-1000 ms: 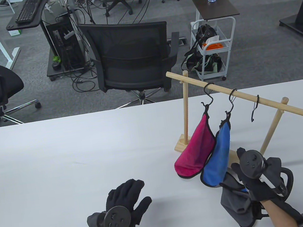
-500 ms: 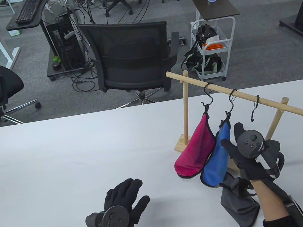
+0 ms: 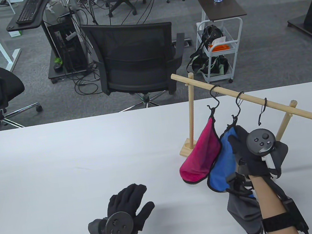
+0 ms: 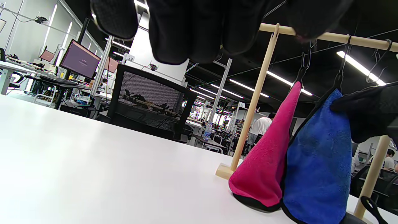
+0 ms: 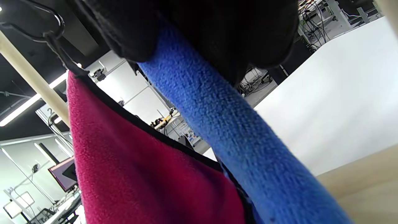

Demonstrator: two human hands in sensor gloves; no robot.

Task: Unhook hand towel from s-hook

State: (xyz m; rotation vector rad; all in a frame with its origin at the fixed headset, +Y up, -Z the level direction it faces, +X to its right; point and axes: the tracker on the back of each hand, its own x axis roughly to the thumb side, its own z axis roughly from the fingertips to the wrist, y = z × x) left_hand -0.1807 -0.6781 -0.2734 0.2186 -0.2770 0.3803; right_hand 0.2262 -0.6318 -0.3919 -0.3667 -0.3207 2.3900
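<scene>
A blue hand towel (image 3: pixel 223 168) hangs from the middle black S-hook (image 3: pixel 238 105) on a wooden rack rod (image 3: pixel 246 98). My right hand (image 3: pixel 236 138) grips the blue towel near its top, just under the hook. In the right wrist view the fingers (image 5: pixel 199 28) close around the blue towel (image 5: pixel 236 130). A pink towel (image 3: pixel 201 154) hangs from the left S-hook (image 3: pixel 214 97), touching the blue one. The right S-hook (image 3: pixel 262 115) is empty. A grey towel (image 3: pixel 242 212) lies on the table under my right forearm. My left hand (image 3: pixel 133 201) rests open on the table, empty.
The rack's wooden foot (image 3: pixel 186 150) and right post (image 3: pixel 283 126) stand close around my right hand. The white table (image 3: pixel 65 170) stretches left of the rack. A black office chair (image 3: pixel 136 58) stands beyond the far edge.
My right hand rose from the grey towel on the table, moved up along the blue towel and took hold of it near the top. My left hand stayed put.
</scene>
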